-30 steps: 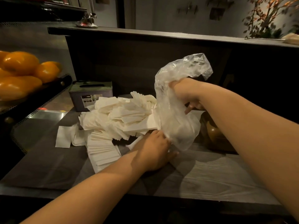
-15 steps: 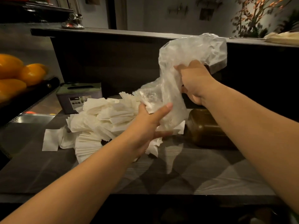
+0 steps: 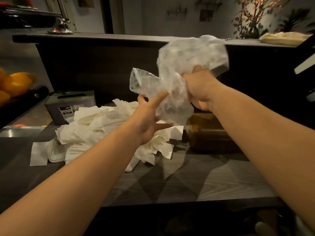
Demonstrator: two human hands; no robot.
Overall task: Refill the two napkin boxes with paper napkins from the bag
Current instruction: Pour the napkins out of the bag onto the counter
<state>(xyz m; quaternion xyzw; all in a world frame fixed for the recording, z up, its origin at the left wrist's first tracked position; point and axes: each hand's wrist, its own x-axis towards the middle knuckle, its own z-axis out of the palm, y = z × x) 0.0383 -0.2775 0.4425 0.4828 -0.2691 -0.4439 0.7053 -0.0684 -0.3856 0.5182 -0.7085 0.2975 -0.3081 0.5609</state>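
Your left forearm (image 3: 95,167) hides part of the napkin pile (image 3: 95,123); the bag's (image 3: 177,68) top is motion-blurred.

One view only: camera on my head, wide-angle, looking forward and down along both my forearms. My left hand (image 3: 148,114) and right hand (image 3: 201,87) meet near frame centre, close to lens, holding plastic bag (image 3: 185,65). Table (image 3: 213,181) fills lower half, near edge at bottom of frame. Napkin pile (image 3: 95,126) left of centre, grey napkin box (image 3: 69,106) behind it. Raised ledge (image 3: 102,37) crosses upper frame; wall beyond. Edges bend from lens. No second view, so no shared area.
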